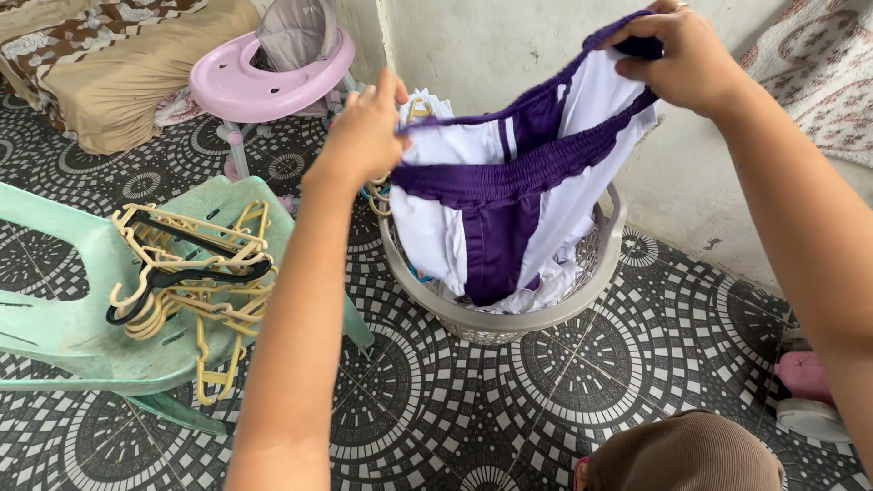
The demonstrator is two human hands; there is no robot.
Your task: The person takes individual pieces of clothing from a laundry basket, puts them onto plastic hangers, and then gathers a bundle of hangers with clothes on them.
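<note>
Head view: nearest, at the bottom edge, a rounded brown cloth-covered shape (687, 452) pokes into frame above the black-and-white patterned tile floor (436, 400). To the left stands a pale green plastic chair (64, 309) with a heap of cream plastic hangers and one black hanger (186, 277) piled on its seat. Further out, both forearms reach forward. The left hand (364, 132) is closed, pinching one end of the elastic waistband of a pair of purple-and-white sports shorts (509, 200); the right hand (677, 59), higher up, grips the other end, so the shorts hang spread open between them. The shorts dangle directly over a round grey plastic laundry basket (546, 314) holding more white cloth, their lower part reaching down into it. Beyond the basket rises a pale wall (491, 45), and to the far left a pink plastic baby seat (268, 77) stands beside a brown patterned cushion (127, 64).
</note>
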